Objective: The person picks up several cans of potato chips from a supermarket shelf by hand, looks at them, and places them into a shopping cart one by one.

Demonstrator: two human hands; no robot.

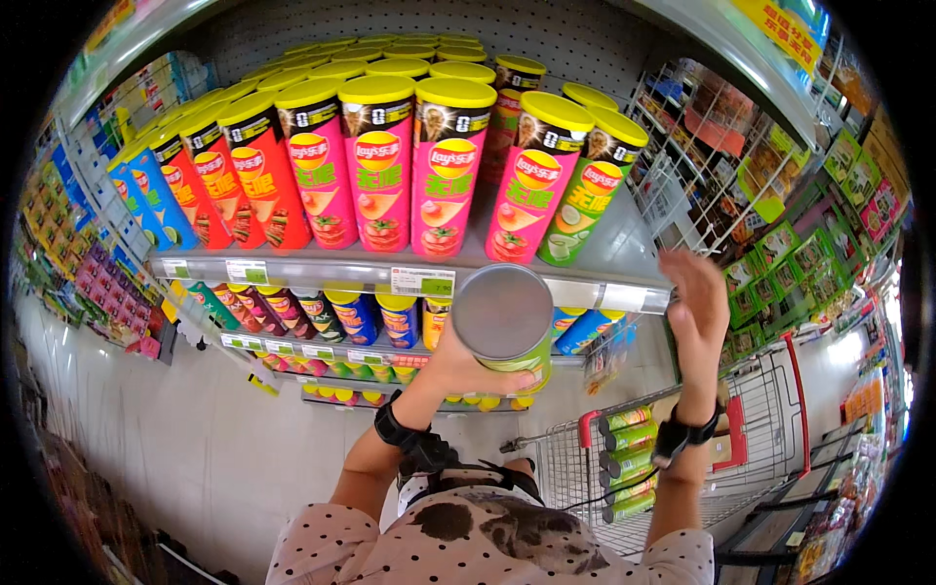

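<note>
My left hand (457, 369) is closed around a green chip canister (540, 369), whose round metal base faces up toward me. It hangs just in front of the shelf edge (329, 272) and covers part of it. My right hand (696, 307), blurred, is raised by the right end of that shelf, thumb apart from the fingers and nothing in it. On the shelf stand rows of Lay's canisters with yellow lids: blue ones (162, 197) at left, then red ones (272, 190), pink ones (376, 175) and a green one (594, 190) at right. A pink canister (537, 179) leans slightly beside the green one.
A wire shopping cart (760, 380) with red trim stands at lower right, holding several green canisters (630, 457) lying on their sides. Lower shelves (351, 358) carry more canisters. A wire mesh panel (684, 183) borders the shelf's right end. Snack racks (786, 263) stand beyond.
</note>
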